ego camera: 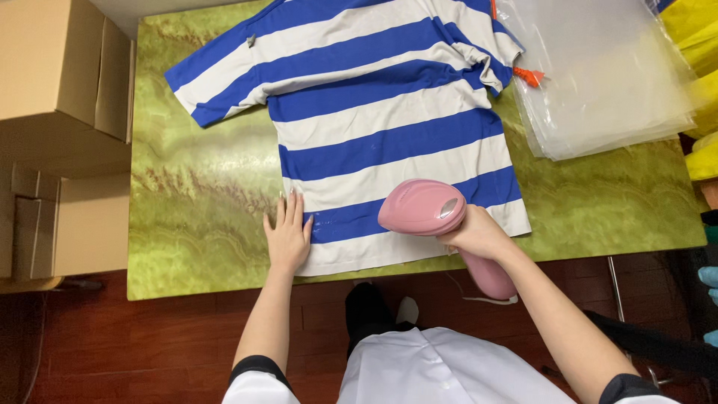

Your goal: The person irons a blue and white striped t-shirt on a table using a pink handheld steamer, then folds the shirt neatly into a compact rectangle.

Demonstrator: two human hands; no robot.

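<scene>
A blue-and-white striped T-shirt (374, 112) lies flat on a green marbled table (202, 194). My left hand (287, 236) rests palm down, fingers together, on the shirt's lower left hem corner. My right hand (475, 233) grips the handle of a pink handheld garment steamer (422, 207), whose head sits over the lower stripes near the hem. The steamer's handle end pokes out below my wrist, past the table's front edge.
A stack of clear plastic bags (598, 75) lies on the table's right part, with an orange tag (529, 75) beside the shirt sleeve. Cardboard boxes (60, 135) stand at the left. Yellow items (699, 45) sit at the far right. A dark wooden floor is below.
</scene>
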